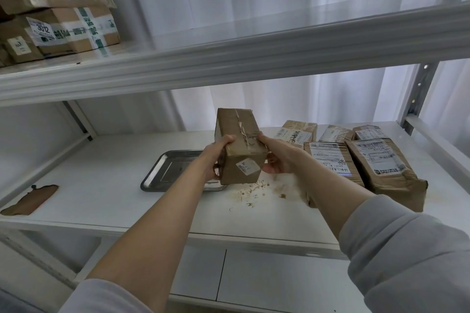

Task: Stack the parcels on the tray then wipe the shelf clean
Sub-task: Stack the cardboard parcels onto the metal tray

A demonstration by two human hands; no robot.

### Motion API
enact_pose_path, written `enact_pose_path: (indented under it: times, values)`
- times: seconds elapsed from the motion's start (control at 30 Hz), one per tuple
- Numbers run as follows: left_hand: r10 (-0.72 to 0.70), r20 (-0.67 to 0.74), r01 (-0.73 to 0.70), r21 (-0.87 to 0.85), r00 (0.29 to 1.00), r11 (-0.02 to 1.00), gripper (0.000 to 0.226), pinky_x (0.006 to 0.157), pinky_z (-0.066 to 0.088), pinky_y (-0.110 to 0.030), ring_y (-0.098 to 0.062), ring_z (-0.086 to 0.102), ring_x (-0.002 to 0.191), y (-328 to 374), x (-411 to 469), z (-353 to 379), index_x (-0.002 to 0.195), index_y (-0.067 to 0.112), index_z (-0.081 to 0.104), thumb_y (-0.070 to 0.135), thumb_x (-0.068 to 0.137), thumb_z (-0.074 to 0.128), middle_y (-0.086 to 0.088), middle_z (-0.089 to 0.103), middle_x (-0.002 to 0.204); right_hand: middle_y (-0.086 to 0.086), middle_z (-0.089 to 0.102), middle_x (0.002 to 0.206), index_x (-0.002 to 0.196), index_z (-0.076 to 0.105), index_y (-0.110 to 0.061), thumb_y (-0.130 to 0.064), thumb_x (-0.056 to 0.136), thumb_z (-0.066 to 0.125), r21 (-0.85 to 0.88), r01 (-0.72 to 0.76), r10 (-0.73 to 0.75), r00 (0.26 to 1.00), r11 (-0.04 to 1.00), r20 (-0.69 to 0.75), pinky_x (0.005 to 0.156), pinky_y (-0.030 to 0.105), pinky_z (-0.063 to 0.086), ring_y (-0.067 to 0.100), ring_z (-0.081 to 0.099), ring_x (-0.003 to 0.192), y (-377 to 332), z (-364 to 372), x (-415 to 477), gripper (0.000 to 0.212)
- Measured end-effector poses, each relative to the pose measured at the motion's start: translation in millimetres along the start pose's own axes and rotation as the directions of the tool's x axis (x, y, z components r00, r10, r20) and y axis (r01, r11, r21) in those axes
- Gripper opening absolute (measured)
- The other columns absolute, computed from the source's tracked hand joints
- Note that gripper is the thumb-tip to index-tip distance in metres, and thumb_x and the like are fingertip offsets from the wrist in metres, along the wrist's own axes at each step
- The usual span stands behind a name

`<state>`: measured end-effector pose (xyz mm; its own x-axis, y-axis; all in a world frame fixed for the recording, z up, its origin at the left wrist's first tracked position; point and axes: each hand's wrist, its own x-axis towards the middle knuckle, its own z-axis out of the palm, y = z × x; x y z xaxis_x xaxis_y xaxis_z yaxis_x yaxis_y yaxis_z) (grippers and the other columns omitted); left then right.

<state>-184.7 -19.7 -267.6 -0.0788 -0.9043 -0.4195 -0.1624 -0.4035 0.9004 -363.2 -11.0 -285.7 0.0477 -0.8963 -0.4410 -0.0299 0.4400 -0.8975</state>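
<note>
**A:** Head view, centre of frame: a taped cardboard box (241, 150) hangs in the air above the shelf (101, 185), tilted, with its near end low. Who has it?

**B:** Both hands. The left hand (216, 160) wraps the box's left side, thumb on top. The right hand (277, 157) clasps the right side with its fingers curled underneath. Neither holds anything else.

**A:** And the tray (165, 170)?

**B:** Just left of the box and below it. The steel that shows is bare, though the left arm hides part of it. More parcels (381, 168) lie at centre right.

**A:** So how should this step go?

**B:** This looks like the first parcel. Level it, then set it flat and square to one side of the tray, leaving room for the rest. The larger parcels should go lowest. Crumbs (254, 190) lie beneath the box and a brown cloth (30, 199) sits at lower left. Wiping comes later, I'd judge.
</note>
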Motion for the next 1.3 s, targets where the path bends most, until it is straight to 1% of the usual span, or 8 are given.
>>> enact_pose_path:
  times: [0.23,0.4,0.5,0.6,0.67,0.8,1.03,1.3]
  values:
    - [-0.047,0.016,0.049,-0.209,0.999,0.977,0.043,0.097,0.042,-0.054,-0.031,0.056,0.107,6,3,-5,0.094,0.020,0.059,0.059,0.080,0.053,-0.011,0.061,0.106,0.009,0.061,0.117,0.123,0.053,-0.018,-0.074,0.082,0.046,-0.088,-0.005,-0.002,0.997,0.996,-0.078,0.078,0.035,0.053,0.024,0.061,0.097,3,0,4,0.070]
    - [-0.050,0.081,0.074,-0.327,0.995,0.942,0.048,0.091,0.045,-0.055,-0.031,0.058,0.110,3,5,-13,0.108,0.020,0.061,0.057,0.081,0.046,-0.010,0.066,0.113,0.010,0.068,0.111,0.107,0.057,-0.013,-0.078,0.077,0.048,0.062,-0.083,0.077,0.993,0.995,0.090,0.073,0.039,0.059,0.026,0.069,0.096,4,5,-3,0.072]
    - [-0.022,-0.015,0.014,-0.382,1.000,0.924,0.024,0.075,0.051,-0.040,-0.026,0.062,0.088,0,4,-18,0.112,0.022,0.055,0.032,0.097,0.038,-0.009,0.066,0.099,0.009,0.068,0.099,0.108,0.058,-0.007,-0.054,0.078,0.070,0.167,-0.016,0.014,1.000,0.986,0.010,0.065,0.038,0.061,0.025,0.071,0.088,4,7,-2,0.057]
    - [0.064,-0.165,-0.108,-0.272,0.984,0.956,0.042,0.062,0.054,-0.035,-0.022,0.062,0.075,-3,7,-24,0.134,0.032,0.045,0.010,0.099,0.035,-0.009,0.062,0.119,0.009,0.068,0.107,0.115,0.059,-0.006,-0.032,0.080,0.076,0.179,0.048,-0.048,0.999,0.983,-0.008,0.072,0.041,0.061,0.024,0.070,0.088,4,8,-2,0.046]
    - [0.108,-0.128,-0.136,-0.230,0.986,0.964,0.046,0.067,0.058,-0.039,-0.026,0.068,0.088,-3,8,-25,0.138,0.023,0.047,0.032,0.094,0.053,-0.009,0.064,0.124,0.010,0.066,0.114,0.122,0.058,-0.006,-0.024,0.083,0.074,0.179,0.057,-0.056,0.998,0.982,-0.013,0.076,0.042,0.060,0.025,0.069,0.092,4,11,-1,0.046]
    - [0.069,-0.037,-0.074,-0.157,0.997,0.985,0.105,0.087,0.055,-0.051,-0.033,0.068,0.101,-8,18,-28,0.130,0.020,0.053,0.070,0.043,0.081,-0.009,0.069,0.115,0.010,0.066,0.111,0.125,0.055,-0.007,-0.012,0.084,0.073,0.182,0.069,-0.058,0.996,0.981,-0.065,0.069,0.038,0.061,0.023,0.067,0.085,5,15,-3,0.044]
    - [0.132,-0.061,-0.135,-0.036,0.989,0.990,0.063,0.068,0.051,-0.034,-0.020,0.058,0.091,-9,2,-28,0.136,0.023,0.044,0.041,0.081,0.068,-0.006,0.062,0.109,0.009,0.066,0.108,0.121,0.055,-0.012,-0.007,0.087,0.069,0.138,0.110,-0.098,0.991,0.984,-0.095,0.088,0.043,0.056,0.026,0.065,0.101,3,16,-6,0.037]
    - [0.224,-0.172,-0.229,-0.006,0.959,0.973,0.078,0.059,0.047,-0.028,-0.014,0.058,0.088,-3,2,-30,0.146,0.024,0.030,0.036,0.081,0.071,-0.006,0.056,0.129,0.009,0.067,0.114,0.123,0.057,-0.013,-0.010,0.088,0.068,0.149,0.150,-0.132,0.984,0.977,-0.120,0.087,0.036,0.055,0.025,0.064,0.104,-2,24,0,0.037]
